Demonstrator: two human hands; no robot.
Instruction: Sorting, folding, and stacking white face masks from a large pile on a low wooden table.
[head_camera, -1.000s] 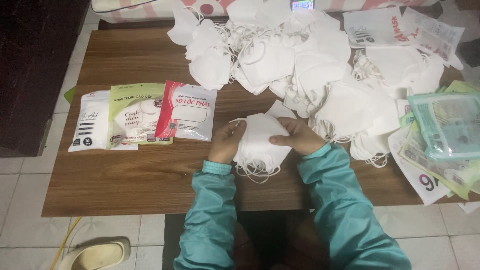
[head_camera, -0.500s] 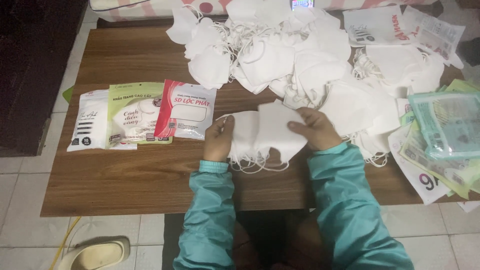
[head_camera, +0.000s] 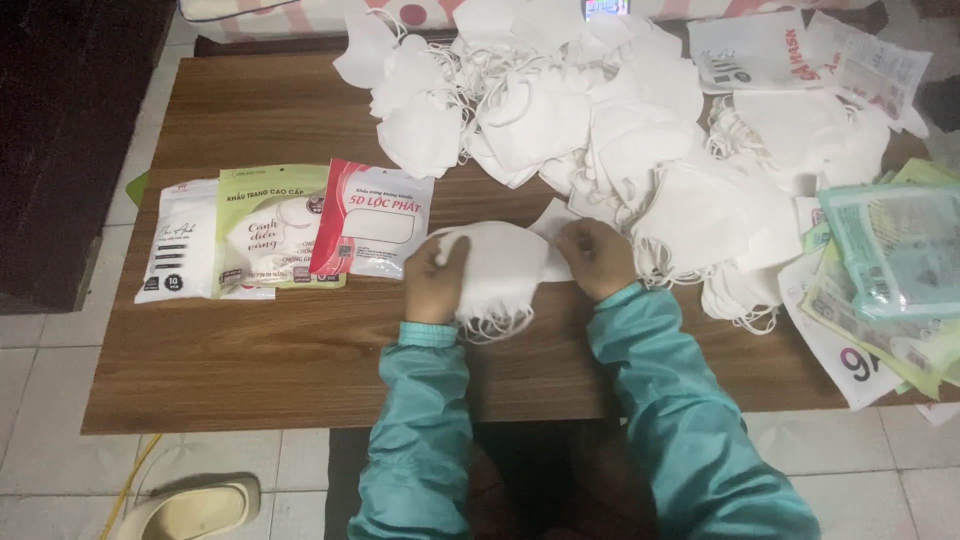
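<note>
We see the left hand (head_camera: 436, 280) and the right hand (head_camera: 597, 257) both gripping a small stack of white face masks (head_camera: 500, 265), held just above the near middle of the wooden worktop (head_camera: 270, 350). The fingers of each hand curl over the stack's ends, so its edges are hidden; ear loops dangle below it. We cannot tell how many masks the stack holds. Far behind it lies a big heap of loose masks (head_camera: 560, 110), its far edge cut off by the frame. To the left, three flat packets (head_camera: 285, 235) overlap one another. At the right, a pile of greenish packets (head_camera: 885, 270) runs out of view. A sandal (head_camera: 190, 508) on the floor is partly cropped.
</note>
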